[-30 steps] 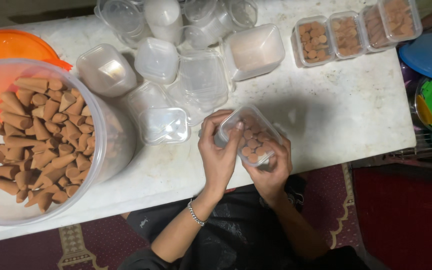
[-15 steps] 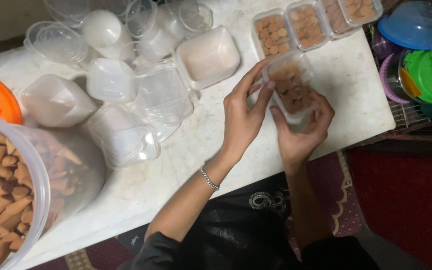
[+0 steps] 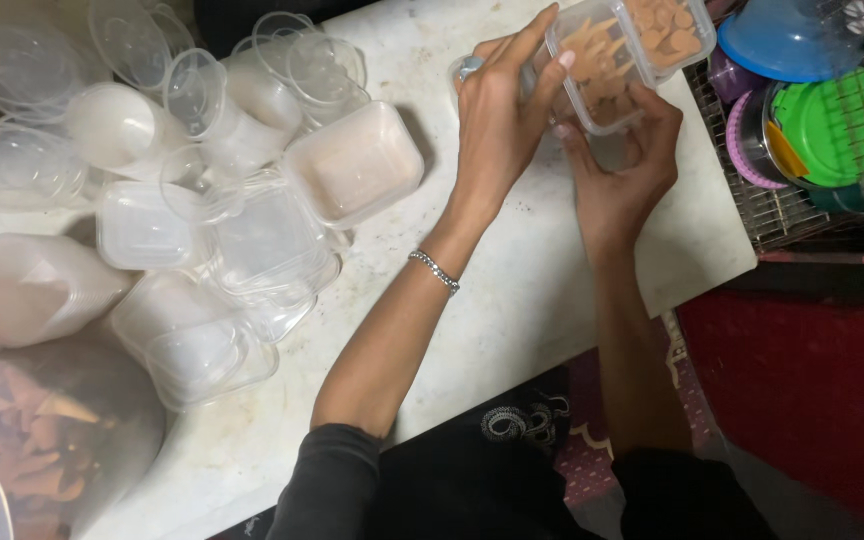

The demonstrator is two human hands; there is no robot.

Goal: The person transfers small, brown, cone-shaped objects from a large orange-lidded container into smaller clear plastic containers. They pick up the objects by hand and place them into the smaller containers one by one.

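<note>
A small clear square tub (image 3: 602,68) filled with brown cone-shaped pieces is gripped between both hands near the far right corner of the white marble table (image 3: 532,290). My left hand (image 3: 500,110), with a bead bracelet on the wrist, wraps the tub's left side with fingers over its top edge. My right hand (image 3: 617,175) cups it from below and the right. Another filled tub (image 3: 667,25) touches it at the back.
Several empty clear tubs and lids (image 3: 252,240) crowd the table's left half. A big clear bucket of brown cones (image 3: 42,440) is at the near left. A wire rack (image 3: 802,210) holds blue and green plastic bowls (image 3: 832,110) on the right.
Both hands have carried the filled tub farther away and to the right, up against the other filled tubs. My view has swung right, pushing the big bucket toward the left edge.
</note>
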